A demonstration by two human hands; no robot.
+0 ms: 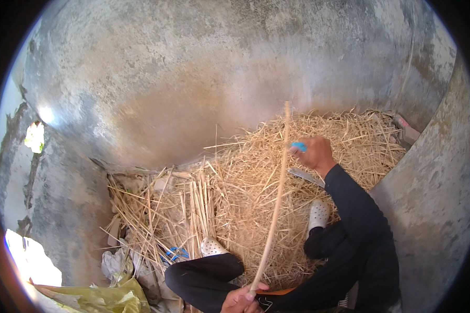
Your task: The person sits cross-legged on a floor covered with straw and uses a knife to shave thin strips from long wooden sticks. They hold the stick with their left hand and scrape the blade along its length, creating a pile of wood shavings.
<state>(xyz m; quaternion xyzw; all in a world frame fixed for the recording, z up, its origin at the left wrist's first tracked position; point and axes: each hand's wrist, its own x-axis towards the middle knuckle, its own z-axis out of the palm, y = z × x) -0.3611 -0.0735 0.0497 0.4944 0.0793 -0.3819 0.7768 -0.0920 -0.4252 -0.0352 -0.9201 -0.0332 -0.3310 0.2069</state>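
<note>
A long, slightly bowed, pale strip (278, 202), split bamboo by its look, stands up from my lap toward the wall. Around its lower end my left hand (241, 301) is closed. My right hand (316, 152) is closed beside the strip's upper part, fingertips at its edge; whether they pinch it is unclear. Something small and blue (299, 146) shows at those fingers, either a wrap or a held piece. Just under the right wrist is a grey metal blade (306, 176); its handle is hidden, and I cannot tell if it is held.
Shavings (256, 224) cover the floor around my pale clogs (319, 214). Split strips (198, 201) lie left of centre, near a blue-handled tool (175, 254). A yellowish sack (104, 298) is at lower left. Concrete walls (193, 78) close in the space; a brick (406, 130) sits far right.
</note>
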